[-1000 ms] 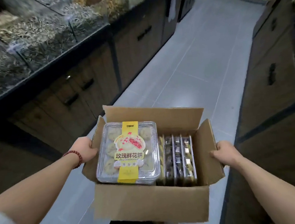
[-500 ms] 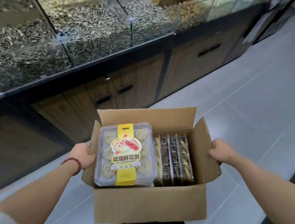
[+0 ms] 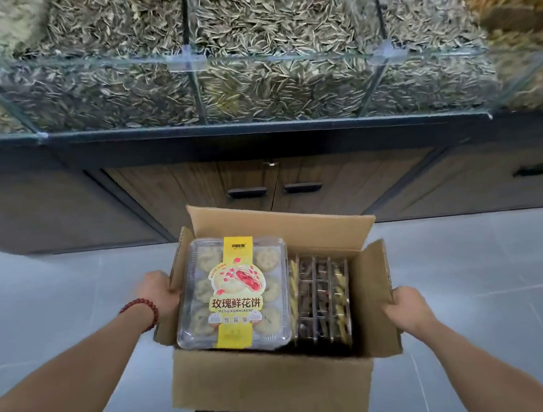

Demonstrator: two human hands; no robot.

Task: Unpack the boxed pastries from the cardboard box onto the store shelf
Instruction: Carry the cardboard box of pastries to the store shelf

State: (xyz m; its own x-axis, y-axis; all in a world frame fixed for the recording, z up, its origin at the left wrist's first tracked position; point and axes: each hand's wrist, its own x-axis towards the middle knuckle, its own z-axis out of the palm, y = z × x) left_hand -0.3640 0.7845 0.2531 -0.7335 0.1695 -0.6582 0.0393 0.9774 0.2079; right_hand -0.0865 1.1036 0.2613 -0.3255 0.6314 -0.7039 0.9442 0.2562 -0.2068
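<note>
Left hand (image 3: 158, 293) and right hand (image 3: 407, 312), well apart, each gripping an opposite side flap of one open brown cardboard box (image 3: 272, 380), which is held before a glass-fronted seed counter (image 3: 252, 76). Inside: one clear plastic pastry box with yellow label (image 3: 235, 294), lying flat at left. Beside it are more clear pastry boxes standing on edge (image 3: 324, 299), roughly three, exact count unclear.

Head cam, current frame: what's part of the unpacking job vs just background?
Job: cardboard box, gripped at its side flaps by the left hand and right hand; yellow-labelled pastry box lying flat on top; pastry boxes standing on edge beside it.

Background: glass bins of sunflower seeds, wooden cabinet doors, grey tiled floor.
</note>
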